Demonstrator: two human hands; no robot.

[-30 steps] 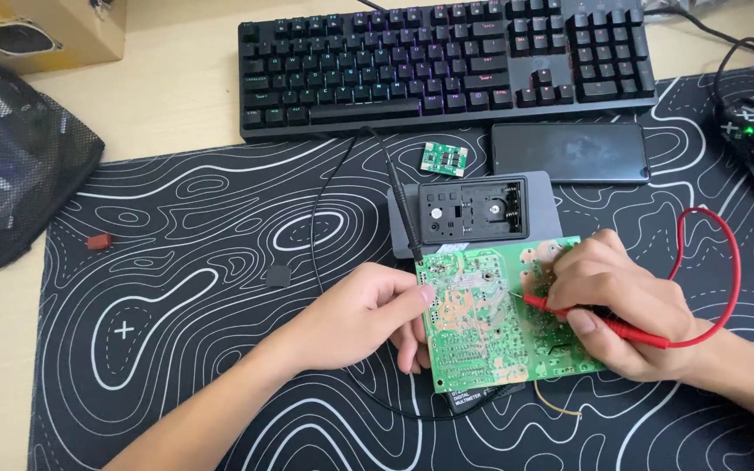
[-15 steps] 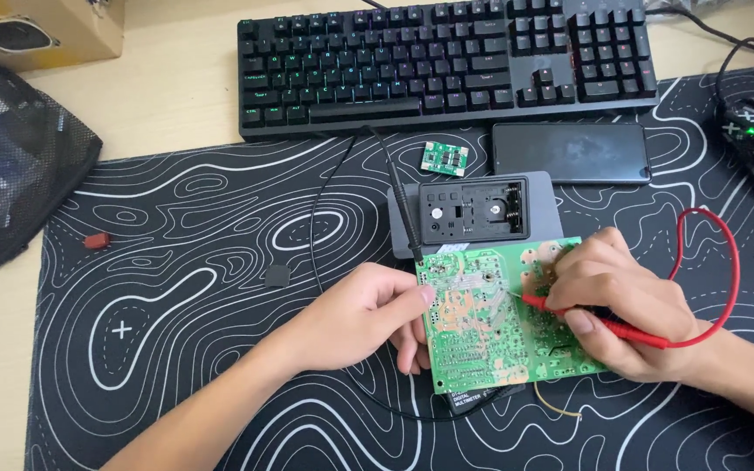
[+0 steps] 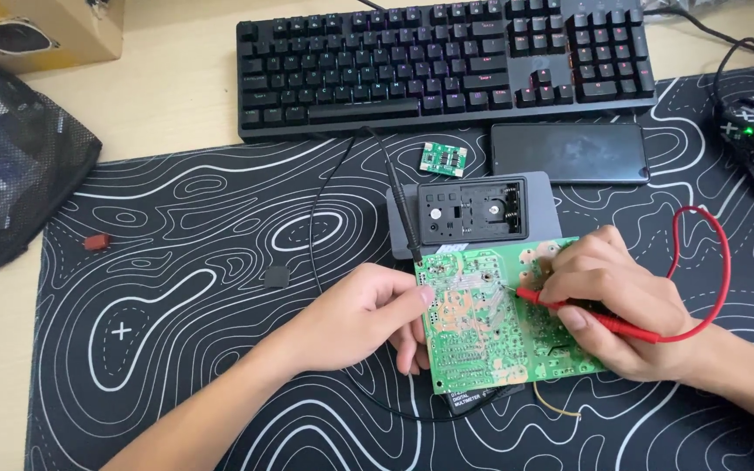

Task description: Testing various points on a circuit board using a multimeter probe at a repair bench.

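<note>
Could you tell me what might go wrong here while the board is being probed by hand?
The red probe tip sits among close solder points on the green circuit board; a slip could bridge two. The left hand steadies only the board's edge, so it may shift. The black probe rests loosely at the board's top corner and could slide off.

Green circuit board (image 3: 482,323), red probe (image 3: 604,318), black-and-white swirled mat (image 3: 194,262).

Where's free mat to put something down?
Bare mat left of the left hand, between the red cap and grey square. Crowded around the green board, right hand, probes, meter and phone.
</note>
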